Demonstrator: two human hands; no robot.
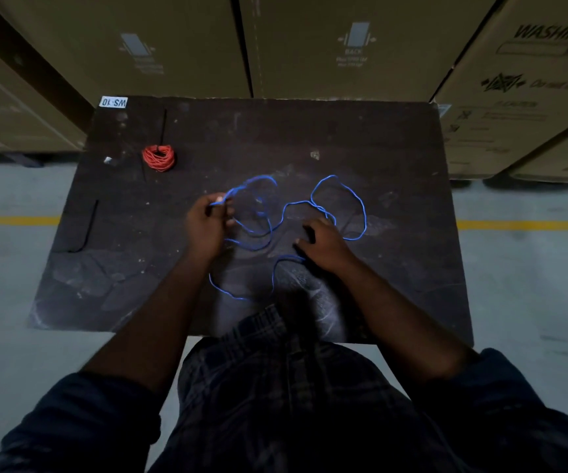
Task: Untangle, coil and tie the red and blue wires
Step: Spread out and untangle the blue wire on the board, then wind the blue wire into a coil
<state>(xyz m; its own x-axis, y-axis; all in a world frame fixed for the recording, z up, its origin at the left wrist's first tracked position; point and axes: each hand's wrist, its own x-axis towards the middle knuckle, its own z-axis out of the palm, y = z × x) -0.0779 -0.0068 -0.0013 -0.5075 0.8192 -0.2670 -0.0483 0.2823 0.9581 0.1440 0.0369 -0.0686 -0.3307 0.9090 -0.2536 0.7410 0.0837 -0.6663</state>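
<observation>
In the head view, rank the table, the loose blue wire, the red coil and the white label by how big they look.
Largest to smallest:
1. table
2. blue wire, counting its whole spread of loops
3. red coil
4. white label, only a little smaller than the coil and farther back
</observation>
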